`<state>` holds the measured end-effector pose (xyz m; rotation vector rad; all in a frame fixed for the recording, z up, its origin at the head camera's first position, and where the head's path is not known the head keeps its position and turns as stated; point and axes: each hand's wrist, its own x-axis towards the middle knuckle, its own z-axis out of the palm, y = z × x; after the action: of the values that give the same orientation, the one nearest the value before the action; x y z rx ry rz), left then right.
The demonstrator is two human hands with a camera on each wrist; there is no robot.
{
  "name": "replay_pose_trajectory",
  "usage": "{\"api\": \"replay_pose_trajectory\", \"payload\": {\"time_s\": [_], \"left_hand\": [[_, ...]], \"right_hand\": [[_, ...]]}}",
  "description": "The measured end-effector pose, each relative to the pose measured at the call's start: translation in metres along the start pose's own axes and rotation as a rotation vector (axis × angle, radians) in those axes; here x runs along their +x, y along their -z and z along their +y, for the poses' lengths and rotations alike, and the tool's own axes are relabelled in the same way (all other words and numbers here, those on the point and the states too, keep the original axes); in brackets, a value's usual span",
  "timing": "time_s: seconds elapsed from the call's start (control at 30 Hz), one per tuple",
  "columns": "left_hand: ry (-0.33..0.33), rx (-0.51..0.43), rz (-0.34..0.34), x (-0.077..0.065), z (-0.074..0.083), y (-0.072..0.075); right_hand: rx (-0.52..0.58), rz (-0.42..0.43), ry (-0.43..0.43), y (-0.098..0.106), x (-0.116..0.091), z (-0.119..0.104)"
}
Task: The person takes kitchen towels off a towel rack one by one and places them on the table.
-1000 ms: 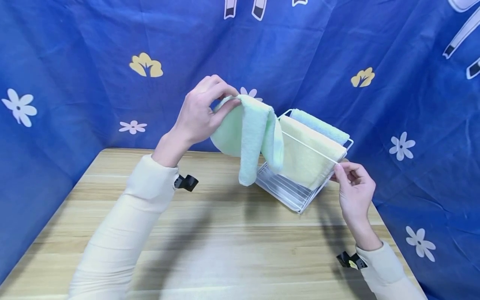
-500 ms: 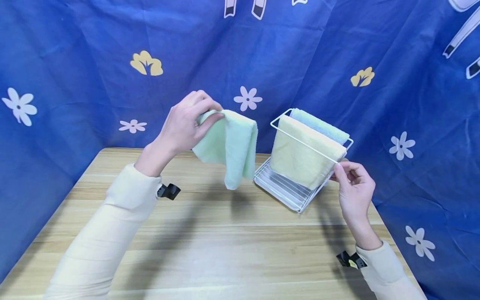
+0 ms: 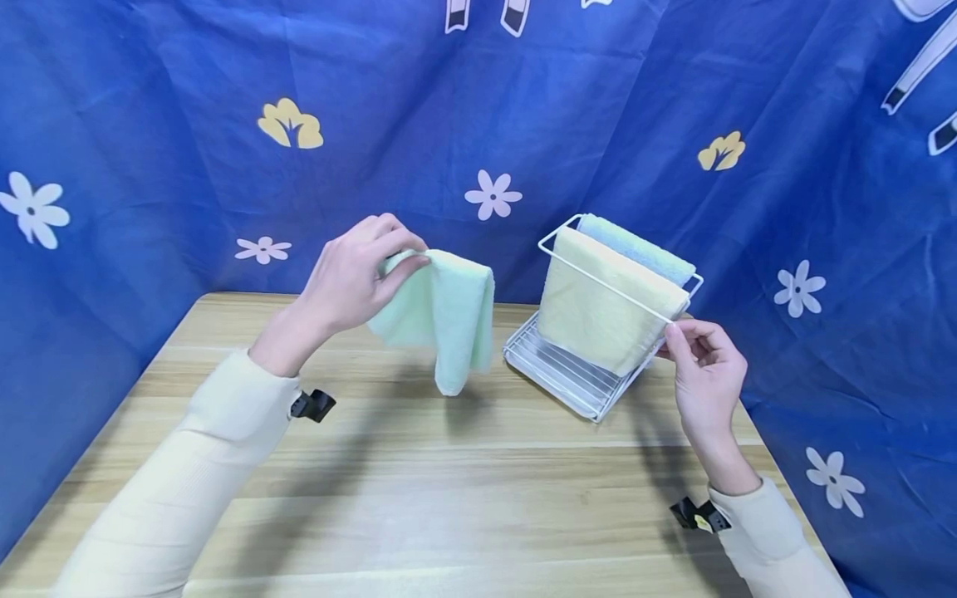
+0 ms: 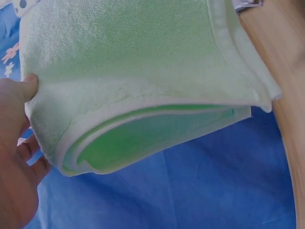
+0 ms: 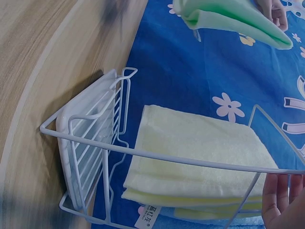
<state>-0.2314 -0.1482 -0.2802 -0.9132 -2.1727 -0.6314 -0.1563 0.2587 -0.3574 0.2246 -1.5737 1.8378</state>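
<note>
A folded mint-green towel (image 3: 458,311) hangs from my left hand (image 3: 351,270), which pinches its top edge between thumb and fingers above the table. In the left wrist view the towel (image 4: 128,57) droops in layers, its lower fold gaping. My right hand (image 3: 710,374) grips the near corner of a white wire rack (image 3: 609,289), its fingertips at the top rail. Over the rack's bars hang a yellow towel (image 3: 598,299) and, behind it, a light blue towel (image 3: 639,247). A white label (image 5: 147,217) shows at the yellow towel's edge in the right wrist view.
The rack's base holds a white tray (image 5: 71,157) under a wire grid, standing on the wooden table (image 3: 419,498) near its back right. A blue curtain (image 3: 389,108) with flower prints encloses the back and sides.
My left hand has drawn the mint-green towel leftward, away from the rack, and lowered it a little. The right hand and the rack stay where they were.
</note>
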Motion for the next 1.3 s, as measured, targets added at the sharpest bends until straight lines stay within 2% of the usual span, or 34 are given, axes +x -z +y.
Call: {"api": "replay_pose_trajectory", "payload": {"time_s": [0.2,0.5,0.8,0.97,1.13,1.3], "left_hand": [[-0.003,0.001,-0.033,-0.007,0.001,-0.002],[0.013,0.004,-0.070,-0.016,0.004,0.005],[0.071,-0.040,-0.125,-0.034,0.008,0.008],[0.070,-0.049,-0.138,-0.046,0.010,0.004],[0.059,-0.058,-0.152,-0.057,0.012,-0.003],[0.068,-0.047,-0.170,-0.065,0.017,-0.003]], "right_hand": [[-0.012,0.007,-0.013,0.001,0.000,0.000],[-0.015,0.007,-0.025,0.001,0.000,0.000],[-0.021,-0.006,-0.010,0.000,0.001,0.000],[0.011,-0.003,-0.010,-0.001,0.001,-0.001],[-0.012,-0.011,0.001,0.000,0.001,0.001],[-0.037,-0.017,-0.001,0.001,0.001,0.002]]}}
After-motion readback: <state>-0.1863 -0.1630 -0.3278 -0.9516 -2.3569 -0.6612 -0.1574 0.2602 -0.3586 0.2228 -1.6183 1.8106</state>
